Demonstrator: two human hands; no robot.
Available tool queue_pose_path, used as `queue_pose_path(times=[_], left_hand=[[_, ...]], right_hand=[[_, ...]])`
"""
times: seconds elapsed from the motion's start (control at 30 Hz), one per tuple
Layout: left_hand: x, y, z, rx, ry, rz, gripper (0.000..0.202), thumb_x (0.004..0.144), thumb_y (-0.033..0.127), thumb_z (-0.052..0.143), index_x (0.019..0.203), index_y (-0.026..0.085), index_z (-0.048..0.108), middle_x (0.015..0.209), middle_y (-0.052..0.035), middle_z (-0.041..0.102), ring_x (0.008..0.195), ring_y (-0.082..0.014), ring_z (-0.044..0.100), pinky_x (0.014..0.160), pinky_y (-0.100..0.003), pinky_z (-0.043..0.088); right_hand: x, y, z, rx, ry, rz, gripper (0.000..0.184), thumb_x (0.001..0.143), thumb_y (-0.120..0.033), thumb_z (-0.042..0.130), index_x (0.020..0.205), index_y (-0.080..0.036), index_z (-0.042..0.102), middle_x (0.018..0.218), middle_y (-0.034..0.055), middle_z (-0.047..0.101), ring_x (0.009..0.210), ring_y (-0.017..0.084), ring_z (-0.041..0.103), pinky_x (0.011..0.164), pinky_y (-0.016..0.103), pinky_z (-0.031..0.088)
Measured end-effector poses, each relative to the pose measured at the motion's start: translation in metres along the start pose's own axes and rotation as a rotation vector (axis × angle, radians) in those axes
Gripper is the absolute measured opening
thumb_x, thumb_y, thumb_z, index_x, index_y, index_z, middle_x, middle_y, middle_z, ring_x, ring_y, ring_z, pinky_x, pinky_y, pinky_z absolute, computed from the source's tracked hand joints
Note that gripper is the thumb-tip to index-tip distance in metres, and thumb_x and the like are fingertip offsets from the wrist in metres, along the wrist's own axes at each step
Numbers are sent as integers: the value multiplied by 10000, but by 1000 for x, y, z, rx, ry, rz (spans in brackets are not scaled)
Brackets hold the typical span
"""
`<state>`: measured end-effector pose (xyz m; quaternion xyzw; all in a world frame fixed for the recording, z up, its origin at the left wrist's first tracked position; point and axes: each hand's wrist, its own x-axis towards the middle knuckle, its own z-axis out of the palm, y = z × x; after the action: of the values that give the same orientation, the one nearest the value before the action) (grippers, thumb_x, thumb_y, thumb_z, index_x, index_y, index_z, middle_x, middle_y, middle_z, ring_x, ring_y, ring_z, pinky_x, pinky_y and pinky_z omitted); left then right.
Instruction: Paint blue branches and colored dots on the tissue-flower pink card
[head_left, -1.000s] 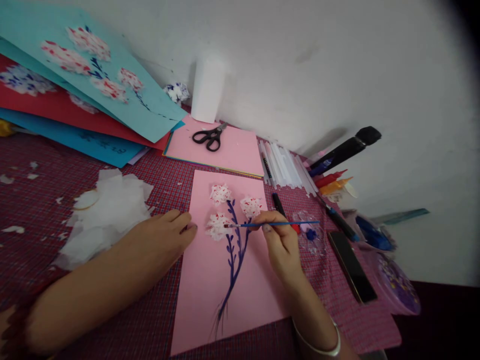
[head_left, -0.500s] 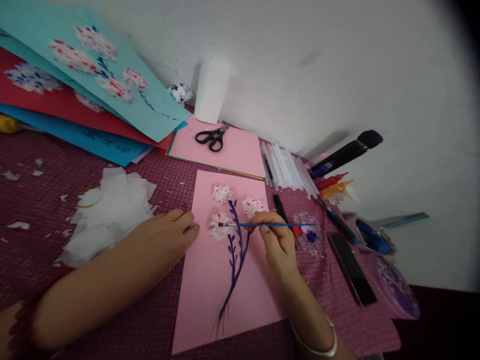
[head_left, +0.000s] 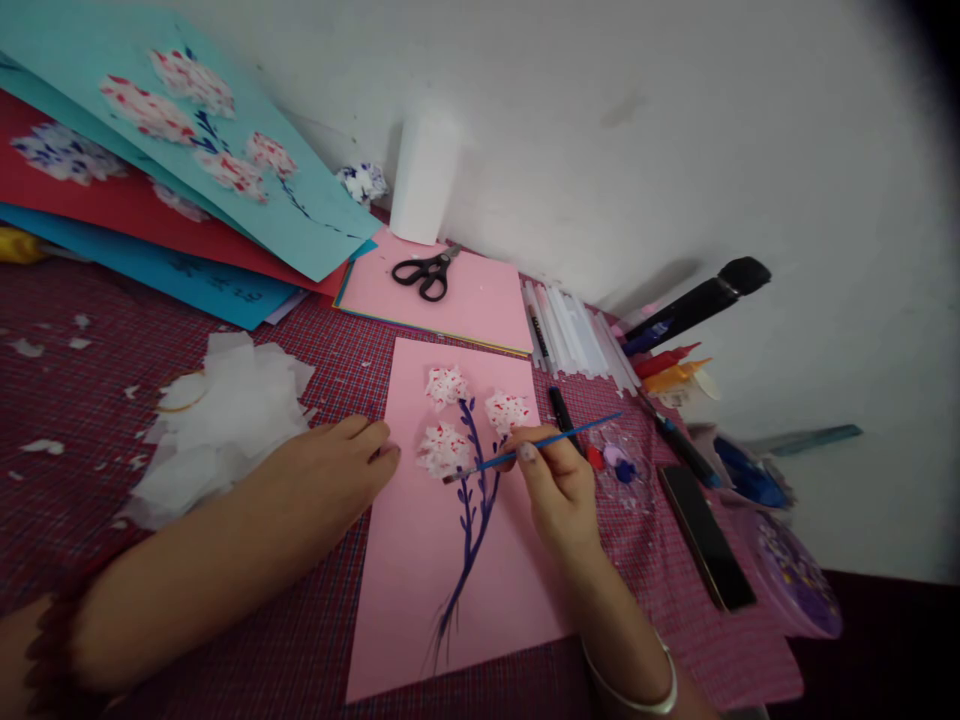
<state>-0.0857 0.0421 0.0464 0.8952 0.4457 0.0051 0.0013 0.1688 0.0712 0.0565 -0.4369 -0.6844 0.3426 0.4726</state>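
Note:
A pink sheet [head_left: 420, 570] lies on the checked cloth in front of me, with a dark blue painted stem and three white tissue flowers [head_left: 444, 448] dotted red. My right hand [head_left: 553, 482] pinches a thin blue paintbrush [head_left: 551, 443]; its tip rests at the lower edge of the lowest flower. My left hand [head_left: 341, 470] lies flat on the sheet's left edge, fingers stretched out, holding nothing.
A pile of white tissue [head_left: 217, 420] lies left. Black scissors [head_left: 424, 272] rest on another pink sheet behind. Coloured sheets [head_left: 187, 150] lean at the back left. White sticks [head_left: 574, 340], paint tubes [head_left: 664, 368], a clear palette [head_left: 619, 465], a phone [head_left: 705, 535] and a purple lid [head_left: 799, 585] lie to the right.
The brush has tilted, its far end rising and its tip dropping from the flower's middle to its lower edge. My left hand has stayed put on the sheet.

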Motion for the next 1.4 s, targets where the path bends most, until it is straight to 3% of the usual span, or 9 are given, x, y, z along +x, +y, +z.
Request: queue_pose_path(times=[0.13,0.43,0.63,0.9,1.03,1.17,1.27,1.4], left_hand=[[-1,2,-2,6,-11,-22,404,809,-15,500,1123,183,659,1100,-103,676,943,-263,627,780,-407,544],[-1,2,-4,28,-36,-13,435,816,-23,472,1162,174,647,1129,-109,673,976,-258,629,800,-402,544],[0,2,-2,25,-20,0,395,815,-5,509,1133,173,663,1083,-96,677,925,-252,628,798,-406,540],[0,1,-1,11,-26,8,379,820,1,510,1130,161,658,1077,-100,670,916,-259,618,780,-405,527],[-2,1,3,21,3,16,425,803,-23,487,1148,169,646,1112,-109,663,940,-262,613,805,-415,516],[-4,0,3,-19,0,-4,444,800,-24,494,1157,194,643,1114,-93,663,953,-265,611,810,-418,516],[-3,0,-3,-64,-50,-19,459,795,-33,491,1148,209,656,1088,-77,671,946,-267,615,819,-431,524],[1,-1,-9,-70,-105,-34,498,774,-59,472,1138,213,677,1107,-84,677,1014,-284,615,856,-440,526]], right_hand=[[1,-2,1,-51,31,-31,148,941,-279,547,844,-217,640,730,2,669,671,159,653,637,288,520],[-4,1,-2,-116,-38,-99,156,961,-208,500,895,-220,641,780,9,643,729,160,625,690,302,499],[-6,-6,2,-271,-80,-237,138,945,-197,515,919,-234,646,822,28,676,841,196,638,828,378,502],[-7,-9,4,-293,-123,-361,173,938,-147,490,985,-248,622,819,10,697,789,187,658,976,470,462],[-6,-9,6,-297,-159,-338,186,923,-128,513,1004,-252,625,845,1,703,812,178,661,974,442,454],[-5,-9,-7,-280,-15,-285,168,945,-156,493,963,-248,632,835,6,684,853,191,647,995,448,434],[-3,-7,-17,-275,46,-231,181,963,-182,477,873,-238,624,778,6,656,820,188,634,905,397,468],[-2,0,-18,-264,7,-163,162,961,-202,494,854,-230,612,745,-1,638,736,173,621,806,364,474]])
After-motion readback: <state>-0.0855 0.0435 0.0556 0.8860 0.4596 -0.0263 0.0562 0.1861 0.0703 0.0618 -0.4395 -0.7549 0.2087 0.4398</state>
